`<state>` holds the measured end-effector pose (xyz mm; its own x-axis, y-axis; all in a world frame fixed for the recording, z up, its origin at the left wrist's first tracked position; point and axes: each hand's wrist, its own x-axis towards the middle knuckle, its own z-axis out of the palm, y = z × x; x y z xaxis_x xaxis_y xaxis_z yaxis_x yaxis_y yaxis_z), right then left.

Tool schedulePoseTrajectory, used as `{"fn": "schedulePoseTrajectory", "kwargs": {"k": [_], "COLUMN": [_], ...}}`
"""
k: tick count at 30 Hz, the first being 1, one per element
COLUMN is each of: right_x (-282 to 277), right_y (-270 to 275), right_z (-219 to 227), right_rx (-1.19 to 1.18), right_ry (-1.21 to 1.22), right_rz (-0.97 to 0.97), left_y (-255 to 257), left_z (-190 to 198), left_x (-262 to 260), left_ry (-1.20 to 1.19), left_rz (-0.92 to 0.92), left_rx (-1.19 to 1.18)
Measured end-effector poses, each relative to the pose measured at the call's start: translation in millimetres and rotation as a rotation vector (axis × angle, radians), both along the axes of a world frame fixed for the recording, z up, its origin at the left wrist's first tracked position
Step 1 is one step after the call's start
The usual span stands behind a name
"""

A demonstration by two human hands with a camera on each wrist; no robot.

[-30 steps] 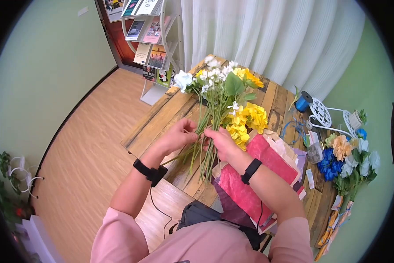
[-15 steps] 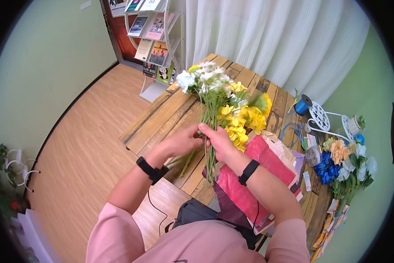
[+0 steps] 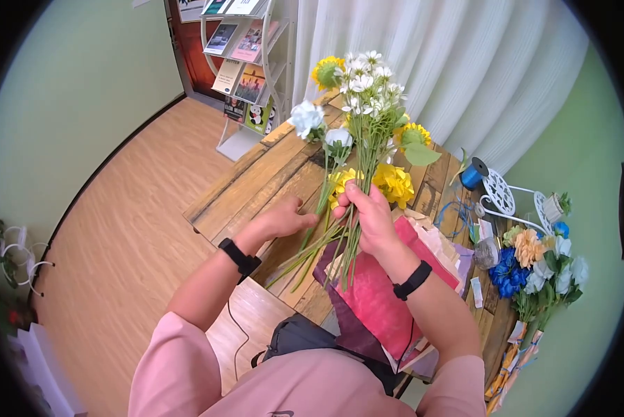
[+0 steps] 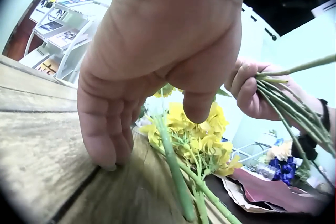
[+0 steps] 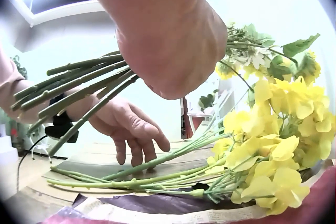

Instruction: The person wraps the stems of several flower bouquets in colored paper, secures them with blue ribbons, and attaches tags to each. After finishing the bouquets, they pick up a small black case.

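My right hand grips a bunch of green stems above the table. Small white flowers and yellow sunflowers top that bunch. Lower down, pale blue flowers spread to the left on their own stems. My left hand reaches down beside these stems, thumb apart from the fingers and nothing held. Its fingertips are right at the wooden tabletop. Yellow blossoms with long stems lie on the table under the right hand.
Red wrapping paper and dark purple paper lie at the table's near side. To the right are a blue ribbon spool, a white metal stand and blue and peach flowers. A magazine rack stands behind.
Both hands were together on the stems. The left hand has let go and moved left and down, while the right has lifted the white-flowered bunch, separating it from the pale blue flowers.
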<state>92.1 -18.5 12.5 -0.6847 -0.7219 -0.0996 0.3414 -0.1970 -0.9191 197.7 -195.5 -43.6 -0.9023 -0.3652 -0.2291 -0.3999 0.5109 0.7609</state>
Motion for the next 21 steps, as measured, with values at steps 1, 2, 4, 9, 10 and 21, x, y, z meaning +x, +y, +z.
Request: {"fn": "schedulePoseTrajectory", "kwargs": {"k": [1, 2, 4, 9, 10, 21], "right_x": [-0.5, -1.5, 0.1, -0.4, -2.5, -15.7], "right_y": [2.0, 3.5, 9.3, 33.4, 40.6, 108.5], "right_z": [0.9, 3.2, 9.7, 44.2, 50.6, 64.3], "right_rx": [-0.011, -0.023, -0.053, -0.151, -0.148, -0.042], "right_ry": [0.000, 0.003, -0.007, 0.023, 0.022, 0.128], "right_rz": [0.006, 0.015, 0.022, -0.010, -0.015, -0.199], "left_y": [4.3, 8.3, 17.4, 10.8, 9.2, 40.3], "left_z": [1.6, 3.9, 12.2, -2.4, -1.8, 19.5], "left_x": [-3.7, -7.2, -12.7, -24.2, -22.0, 17.7], "left_ry": [0.029, 0.033, -0.075, -0.103, -0.124, 0.048], "left_rz": [-0.029, -0.027, -0.096, -0.119, -0.105, -0.078], "left_rx": [-0.041, -0.037, -0.266, -0.342, -0.323, -0.400]}}
